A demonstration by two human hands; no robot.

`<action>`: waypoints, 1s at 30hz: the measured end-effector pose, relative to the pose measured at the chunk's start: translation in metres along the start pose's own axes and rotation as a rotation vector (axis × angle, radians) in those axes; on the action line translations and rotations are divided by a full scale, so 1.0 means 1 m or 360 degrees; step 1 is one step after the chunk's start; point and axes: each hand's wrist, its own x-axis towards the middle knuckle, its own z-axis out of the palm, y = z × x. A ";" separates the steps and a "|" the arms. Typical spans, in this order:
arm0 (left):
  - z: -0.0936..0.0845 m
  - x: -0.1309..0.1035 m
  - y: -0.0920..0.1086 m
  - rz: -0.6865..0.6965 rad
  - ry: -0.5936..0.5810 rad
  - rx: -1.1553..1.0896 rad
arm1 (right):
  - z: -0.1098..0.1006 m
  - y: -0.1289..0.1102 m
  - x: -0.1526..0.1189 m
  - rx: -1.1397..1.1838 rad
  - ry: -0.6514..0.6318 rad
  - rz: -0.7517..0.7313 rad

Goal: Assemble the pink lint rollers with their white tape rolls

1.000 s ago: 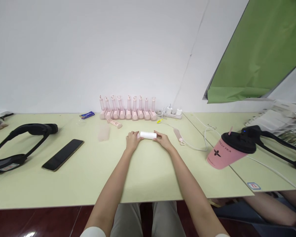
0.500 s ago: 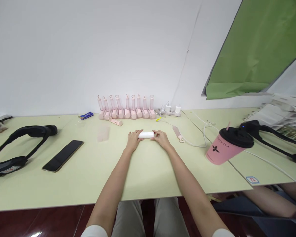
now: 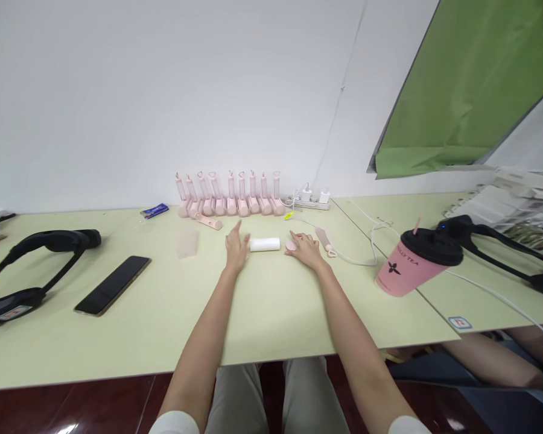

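Note:
A plain white cylinder (image 3: 265,244) lies on its side on the table between my hands. My left hand (image 3: 237,248) is just off its left end, fingers stretched out and apart, with nothing visible in them. To the right of the cylinder, my right hand (image 3: 304,248) has thumb and fingers around a small pink round disc (image 3: 291,245), which looks like an end cap. A gap separates the disc from the cylinder. Close beyond my right hand lies a pink device with a ring strap (image 3: 325,241), joined to a white cable.
Several pink handheld devices (image 3: 230,205) line the wall, one lying in front. Left are a pale pink sheet (image 3: 187,243), phone (image 3: 113,285), blue packet (image 3: 154,211) and black headset (image 3: 40,241). Right are a power strip (image 3: 311,205), pink cup (image 3: 400,271), another headset (image 3: 498,232) and a person's arm (image 3: 498,358).
Both hands have come off the white cylinder, my left to the left and my right to the right. The pink disc now shows between my right fingers. The view has shifted slightly.

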 end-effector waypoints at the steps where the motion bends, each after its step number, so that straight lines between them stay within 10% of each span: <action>1: -0.003 0.003 -0.005 -0.0073 0.0193 -0.0076 | 0.000 0.002 0.000 0.0062 -0.0008 0.0049; 7: -0.026 0.013 -0.035 -0.0460 0.0762 -0.0172 | 0.002 0.004 0.004 0.0338 0.0168 0.0105; 19: -0.028 0.012 -0.033 -0.0464 0.0537 0.0199 | -0.004 0.021 -0.001 -0.0168 0.0658 0.0366; 24: -0.026 0.010 -0.031 -0.0442 0.0439 0.0171 | -0.002 0.035 -0.007 -0.0229 0.0562 0.0660; 30: -0.029 0.004 -0.008 -0.0107 0.0438 0.0417 | -0.024 0.008 -0.009 -0.0213 0.0927 0.0402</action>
